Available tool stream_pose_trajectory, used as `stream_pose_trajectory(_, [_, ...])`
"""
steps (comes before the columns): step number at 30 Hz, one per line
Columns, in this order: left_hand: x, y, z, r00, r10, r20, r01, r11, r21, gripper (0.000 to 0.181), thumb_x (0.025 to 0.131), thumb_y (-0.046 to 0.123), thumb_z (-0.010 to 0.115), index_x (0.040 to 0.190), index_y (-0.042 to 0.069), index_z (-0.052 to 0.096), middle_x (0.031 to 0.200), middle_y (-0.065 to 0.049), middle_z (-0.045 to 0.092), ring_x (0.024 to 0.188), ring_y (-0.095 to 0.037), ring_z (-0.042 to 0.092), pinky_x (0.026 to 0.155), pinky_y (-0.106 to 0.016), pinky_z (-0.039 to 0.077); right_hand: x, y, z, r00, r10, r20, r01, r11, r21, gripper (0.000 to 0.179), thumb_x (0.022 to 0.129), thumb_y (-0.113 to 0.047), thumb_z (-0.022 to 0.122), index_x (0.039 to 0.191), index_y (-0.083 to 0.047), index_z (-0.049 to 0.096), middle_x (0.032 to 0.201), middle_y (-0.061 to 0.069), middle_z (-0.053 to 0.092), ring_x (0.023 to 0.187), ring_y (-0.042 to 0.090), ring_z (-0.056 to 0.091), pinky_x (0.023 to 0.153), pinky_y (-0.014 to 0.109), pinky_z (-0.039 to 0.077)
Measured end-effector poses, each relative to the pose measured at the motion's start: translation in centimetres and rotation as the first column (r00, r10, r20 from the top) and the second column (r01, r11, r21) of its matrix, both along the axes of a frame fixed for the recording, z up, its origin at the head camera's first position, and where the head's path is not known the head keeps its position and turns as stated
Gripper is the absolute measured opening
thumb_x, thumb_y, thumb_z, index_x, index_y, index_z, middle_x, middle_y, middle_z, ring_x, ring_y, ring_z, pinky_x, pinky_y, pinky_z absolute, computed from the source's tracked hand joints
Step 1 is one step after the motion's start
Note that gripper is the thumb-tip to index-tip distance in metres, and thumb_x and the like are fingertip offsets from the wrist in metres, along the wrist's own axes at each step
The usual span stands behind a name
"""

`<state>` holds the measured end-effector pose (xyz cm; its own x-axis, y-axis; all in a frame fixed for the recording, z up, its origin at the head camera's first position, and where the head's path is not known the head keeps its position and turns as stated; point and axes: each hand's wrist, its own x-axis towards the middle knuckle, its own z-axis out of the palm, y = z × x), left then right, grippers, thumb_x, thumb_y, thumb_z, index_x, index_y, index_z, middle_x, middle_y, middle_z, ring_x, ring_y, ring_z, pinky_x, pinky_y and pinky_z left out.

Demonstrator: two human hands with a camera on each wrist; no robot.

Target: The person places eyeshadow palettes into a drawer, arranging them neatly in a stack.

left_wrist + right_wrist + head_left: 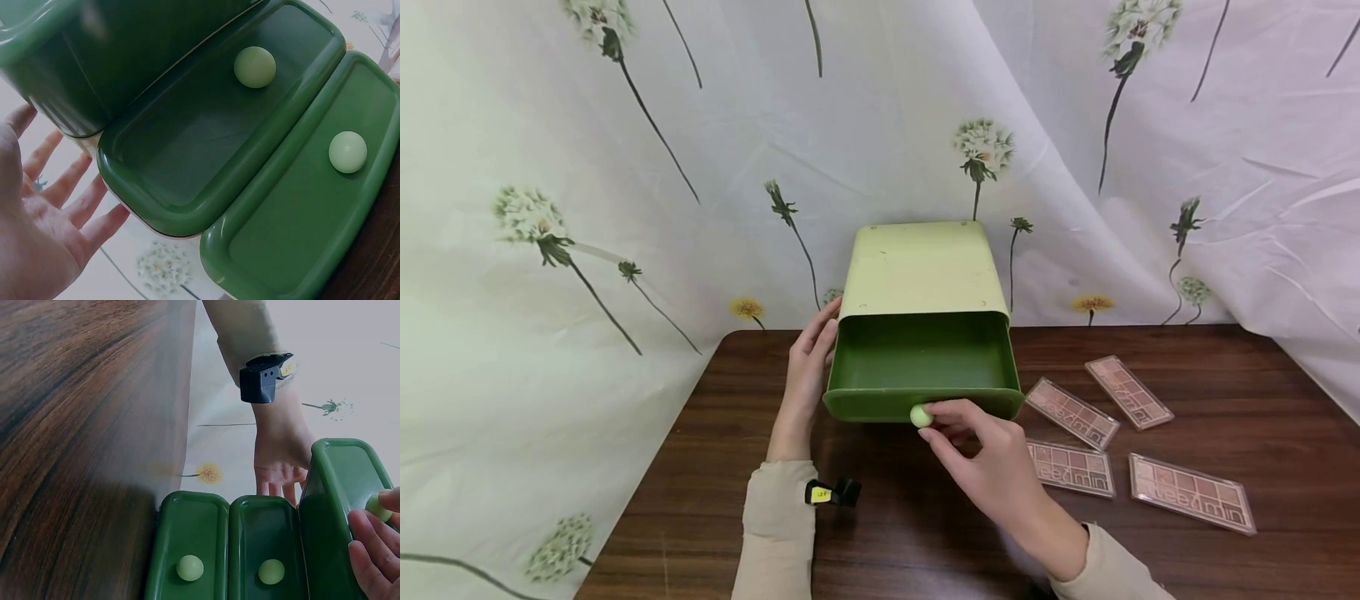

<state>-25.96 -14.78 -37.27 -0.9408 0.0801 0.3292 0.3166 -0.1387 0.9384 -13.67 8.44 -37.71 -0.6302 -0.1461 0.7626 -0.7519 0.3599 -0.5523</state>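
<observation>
A small cabinet with a pale yellow-green shell [925, 267] stands at the back of the table. Its top drawer [865, 405] is pulled out, and the bare dark green inside shows. My right hand [996, 458] pinches the round light green knob [921, 416] of that drawer between thumb and fingers. Along the cabinet's left side lies my left hand [807, 367]. In the left wrist view its fingers [84, 200] are spread and straight, right at the shell's edge. Two lower drawers, the middle one [187, 144] and the bottom one [269, 237], are pushed in, each with its own knob.
Several clear-lidded makeup palettes, among them one at the front [1191, 492] and one farther back [1127, 392], lie on the dark wooden table [700, 500] to the right of the cabinet. Behind hangs a white curtain [880, 142] printed with dandelions.
</observation>
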Motion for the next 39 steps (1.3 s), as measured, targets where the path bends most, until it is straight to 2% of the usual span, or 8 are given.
stream_pose_trajectory(14, [0.1, 0.0, 0.1, 1.0, 0.003, 0.005, -0.003, 1.0, 0.003, 0.046, 0.106, 0.029, 0.049, 0.148, 0.014, 0.048, 0.148, 0.0, 0.047, 0.128, -0.018, 0.051, 0.092, -0.027, 0.05, 1.2, 2.4, 0.1, 1.0, -0.014, 0.02, 0.014, 1.0, 0.02, 0.039, 0.077, 0.007, 0.079, 0.112, -0.009, 0.071, 0.094, 0.0, 0.073, 0.078, 0.011, 0.069, 0.067, 0.019, 0.055])
stream_pose_trajectory(19, [0.1, 0.0, 0.1, 1.0, 0.004, 0.012, -0.004, 1.0, 0.007, 0.046, 0.106, 0.029, 0.049, 0.149, 0.013, 0.048, 0.148, 0.0, 0.046, 0.127, -0.018, 0.052, 0.091, -0.027, 0.051, 1.3, 4.1, -0.3, 0.998, -0.041, -0.049, 0.045, 0.996, 0.073, 0.025, 0.088, -0.016, 0.078, 0.11, -0.007, 0.072, 0.093, -0.001, 0.074, 0.077, 0.01, 0.069, 0.071, 0.016, 0.052])
stream_pose_trajectory(22, [0.1, 0.0, 0.0, 1.0, 0.002, 0.014, -0.002, 1.0, 0.003, 0.046, 0.106, 0.029, 0.049, 0.149, 0.014, 0.047, 0.149, 0.0, 0.046, 0.126, -0.018, 0.052, 0.091, -0.027, 0.051, 1.4, 5.5, -0.5, 0.99, -0.086, -0.113, 0.099, 0.989, 0.113, 0.031, 0.095, -0.036, 0.068, 0.109, -0.008, 0.073, 0.092, -0.001, 0.074, 0.076, 0.009, 0.069, 0.073, 0.016, 0.052])
stream_pose_trajectory(24, [0.1, 0.1, 0.0, 1.0, 0.0, 0.013, 0.0, 1.0, -0.002, 0.046, 0.106, 0.029, 0.049, 0.148, 0.014, 0.048, 0.149, 0.001, 0.046, 0.126, -0.018, 0.052, 0.092, -0.027, 0.051, 1.5, 6.4, -0.6, 0.985, -0.101, -0.141, 0.119, 0.985, 0.126, 0.035, 0.095, -0.04, 0.066, 0.109, -0.009, 0.073, 0.094, 0.0, 0.074, 0.075, 0.007, 0.068, 0.072, 0.016, 0.052])
stream_pose_trajectory(27, [0.2, 0.1, 0.0, 1.0, 0.0, 0.009, 0.0, 1.0, -0.009, 0.045, 0.105, 0.03, 0.049, 0.148, 0.014, 0.048, 0.148, 0.001, 0.046, 0.127, -0.018, 0.051, 0.092, -0.027, 0.051, 1.8, 7.7, -0.9, 0.984, -0.107, -0.142, 0.126, 0.982, 0.137, 0.033, 0.094, -0.039, 0.069, 0.108, -0.009, 0.074, 0.095, -0.002, 0.074, 0.076, 0.005, 0.067, 0.072, 0.017, 0.052])
stream_pose_trajectory(32, [0.2, 0.0, 0.0, 1.0, 0.003, 0.003, -0.003, 1.0, -0.005, 0.046, 0.105, 0.03, 0.049, 0.148, 0.013, 0.048, 0.148, -0.001, 0.046, 0.127, -0.019, 0.051, 0.091, -0.027, 0.051, 2.3, 9.8, -1.6, 0.994, -0.102, -0.047, 0.109, 0.977, 0.181, 0.026, 0.083, -0.017, 0.081, 0.107, -0.011, 0.074, 0.095, -0.003, 0.074, 0.079, 0.006, 0.066, 0.075, 0.013, 0.049])
stream_pose_trajectory(35, [0.2, 0.0, 0.0, 1.0, 0.003, 0.002, -0.003, 1.0, -0.004, 0.045, 0.105, 0.029, 0.049, 0.148, 0.013, 0.048, 0.148, -0.001, 0.046, 0.127, -0.019, 0.051, 0.092, -0.028, 0.051, 2.3, 10.9, -2.2, 0.993, -0.115, -0.035, 0.12, 0.968, 0.221, 0.025, 0.086, -0.022, 0.08, 0.108, -0.012, 0.074, 0.097, -0.003, 0.073, 0.085, 0.006, 0.066, 0.079, 0.011, 0.047])
stream_pose_trajectory(39, [0.1, 0.0, 0.1, 1.0, -0.001, 0.002, 0.001, 1.0, -0.004, 0.046, 0.105, 0.031, 0.05, 0.148, 0.014, 0.049, 0.148, -0.001, 0.046, 0.128, -0.018, 0.05, 0.093, -0.028, 0.05, 1.7, 12.1, -3.2, 0.991, -0.076, -0.113, 0.1, 0.968, 0.23, 0.035, 0.095, -0.04, 0.067, 0.107, -0.008, 0.074, 0.102, 0.0, 0.073, 0.095, 0.006, 0.066, 0.087, 0.012, 0.046])
